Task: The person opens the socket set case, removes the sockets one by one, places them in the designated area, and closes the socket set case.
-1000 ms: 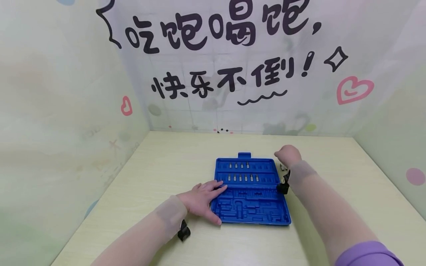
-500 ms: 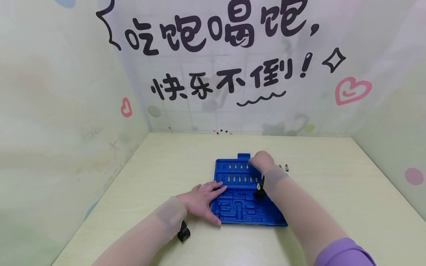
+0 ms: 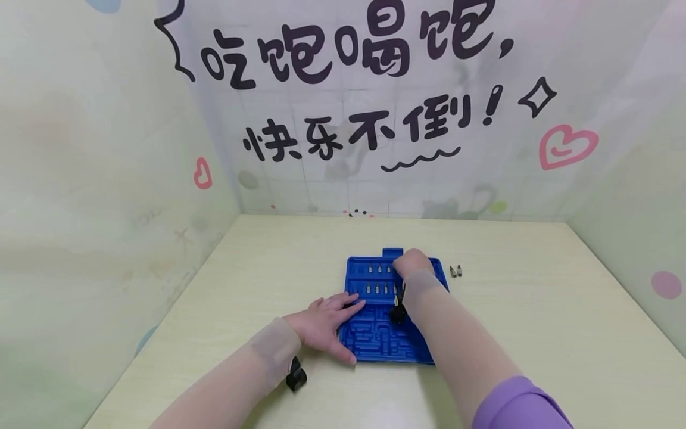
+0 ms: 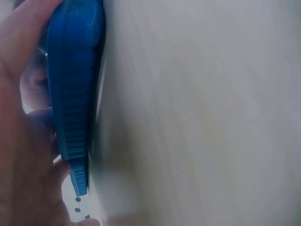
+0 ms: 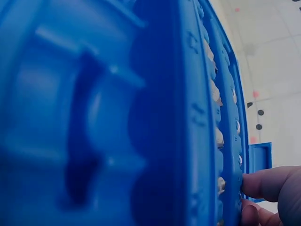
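Note:
A blue plastic bit case (image 3: 364,341) lies unfolded on the table. Small metal screwdriver bits (image 3: 377,288) stand in two rows in its far half; the near half holds moulded hollows. My left hand (image 3: 324,325) rests at the case's left edge with fingers spread over the rim; the left wrist view has this hand (image 4: 23,141) along the case's side wall (image 4: 70,94). Over the far row is my right hand (image 3: 414,262), hiding its right end. In the right wrist view, thumb and finger of the right hand (image 5: 265,188) pinch a mostly hidden bit at that row.
Two loose bits (image 3: 459,271) lie on the table (image 3: 514,286) just right of the case. The case's latch tab (image 3: 392,252) sticks out at its far edge. A printed backdrop (image 3: 321,185) closes off the back and both sides.
My right hand has moved left from beside the loose bits to the far row of the case, uncovering two bits on the table. My left hand stays put.

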Motion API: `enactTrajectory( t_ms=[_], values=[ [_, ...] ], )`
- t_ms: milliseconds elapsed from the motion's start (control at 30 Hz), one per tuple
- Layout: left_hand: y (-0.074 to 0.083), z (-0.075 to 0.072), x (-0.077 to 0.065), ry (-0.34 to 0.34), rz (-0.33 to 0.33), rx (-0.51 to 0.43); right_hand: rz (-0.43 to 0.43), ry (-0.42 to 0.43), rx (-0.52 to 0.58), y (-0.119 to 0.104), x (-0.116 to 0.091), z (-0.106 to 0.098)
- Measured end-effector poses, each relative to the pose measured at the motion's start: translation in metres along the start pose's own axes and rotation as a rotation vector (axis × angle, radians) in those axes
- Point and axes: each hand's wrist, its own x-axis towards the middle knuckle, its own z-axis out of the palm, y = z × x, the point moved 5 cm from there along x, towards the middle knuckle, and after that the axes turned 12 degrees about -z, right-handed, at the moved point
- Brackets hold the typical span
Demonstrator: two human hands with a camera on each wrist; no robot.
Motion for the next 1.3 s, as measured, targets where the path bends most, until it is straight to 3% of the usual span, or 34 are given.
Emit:
enactTrajectory(
  t_ms=[267,667,867,1300],
  values=[
    [-0.002,0.001,-0.002,0.000,0.003,-0.014,0.052,0.006,-0.085,0.000,0.005,0.005],
    [-0.003,0.002,-0.001,0.005,0.008,-0.006,0.015,-0.051,0.009,0.000,0.000,0.002],
    [-0.002,0.002,-0.001,0.002,0.013,-0.012,0.005,-0.054,0.001,0.002,0.002,0.002],
    [-0.001,0.000,0.001,-0.012,0.001,-0.022,0.007,-0.042,0.126,0.009,0.007,0.006]
  ],
)
